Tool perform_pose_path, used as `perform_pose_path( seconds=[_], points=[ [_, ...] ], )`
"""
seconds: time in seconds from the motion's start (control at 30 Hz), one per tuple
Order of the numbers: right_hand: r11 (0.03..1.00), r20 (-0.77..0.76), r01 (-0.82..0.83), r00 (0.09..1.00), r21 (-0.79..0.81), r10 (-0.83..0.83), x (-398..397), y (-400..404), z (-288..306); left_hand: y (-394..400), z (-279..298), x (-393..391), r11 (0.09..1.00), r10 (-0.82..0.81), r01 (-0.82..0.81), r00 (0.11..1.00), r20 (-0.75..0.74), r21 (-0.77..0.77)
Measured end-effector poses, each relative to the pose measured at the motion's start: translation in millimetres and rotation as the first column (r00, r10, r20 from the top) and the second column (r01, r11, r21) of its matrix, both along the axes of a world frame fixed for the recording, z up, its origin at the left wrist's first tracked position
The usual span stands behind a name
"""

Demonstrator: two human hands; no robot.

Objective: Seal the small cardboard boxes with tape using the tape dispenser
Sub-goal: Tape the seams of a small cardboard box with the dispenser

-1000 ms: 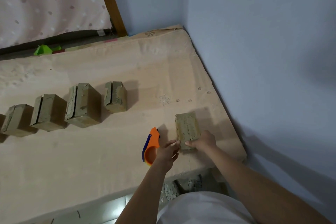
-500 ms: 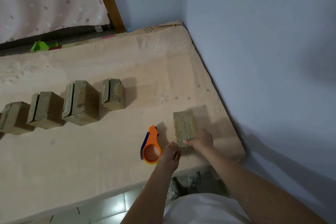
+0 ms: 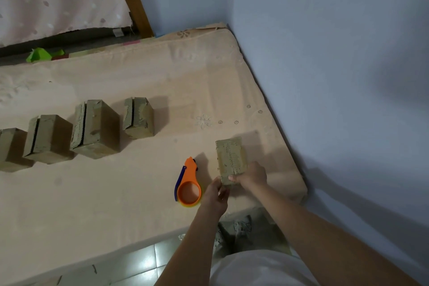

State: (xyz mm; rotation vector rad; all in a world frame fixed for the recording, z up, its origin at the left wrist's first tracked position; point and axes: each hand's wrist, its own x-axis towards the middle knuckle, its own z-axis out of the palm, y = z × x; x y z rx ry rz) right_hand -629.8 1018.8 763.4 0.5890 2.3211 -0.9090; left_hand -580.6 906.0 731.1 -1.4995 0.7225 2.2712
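A small cardboard box (image 3: 231,158) lies on the mattress (image 3: 116,193) near its right front corner, seam facing up. My right hand (image 3: 251,175) grips the box's near end, thumb on top and fingers round the right side. My left hand (image 3: 217,195) sits just left of that end, relaxed fingers touching the box's near left corner and holding nothing. The orange tape dispenser (image 3: 188,184) with a blue blade guard lies flat on the mattress, right beside my left hand.
Several more small cardboard boxes stand in a row to the left: one (image 3: 138,117), a taller one (image 3: 95,127), another (image 3: 46,139). A blue wall (image 3: 325,76) borders the mattress on the right. Tiled floor (image 3: 139,262) lies below the front edge.
My left hand has let go of the tape dispenser and shifted right to the box's near corner. The dispenser now lies alone on the mattress. My right hand keeps its hold.
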Motion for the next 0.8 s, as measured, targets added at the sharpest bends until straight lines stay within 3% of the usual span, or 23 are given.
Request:
perform_pose_path(
  seconds=[0.13,0.3,0.47,0.53,0.63,0.8],
  points=[
    [1.000,0.013,0.003,1.000,-0.010,-0.003,-0.4,1.4,-0.6,5.2,0.4,-2.2,0.994,-0.071,0.069,0.997,-0.012,-0.085],
    [0.999,0.022,-0.032,0.999,-0.015,0.033,-1.6,5.6,-2.1,3.8,-10.6,-2.7,0.995,-0.081,0.081,0.997,-0.003,-0.057],
    [0.989,0.046,-0.080,0.995,-0.124,0.086,-6.5,21.8,-0.4,3.7,-9.8,1.1,0.964,-0.157,0.164,0.986,0.049,-0.209],
    [0.974,0.068,0.008,0.998,-0.227,0.008,-8.7,33.1,1.8,-6.6,-8.7,1.6,0.904,-0.211,0.218,0.976,0.062,-0.368],
    [0.890,0.157,0.219,0.973,-0.400,-0.169,-11.9,45.6,9.3,-18.6,-3.8,-3.3,0.742,-0.403,0.323,0.915,-0.006,-0.587],
    [0.842,0.155,0.245,0.969,-0.480,-0.194,-9.0,46.4,24.6,-18.1,20.2,-5.8,0.738,-0.509,0.338,0.847,-0.153,-0.584]
  ],
)
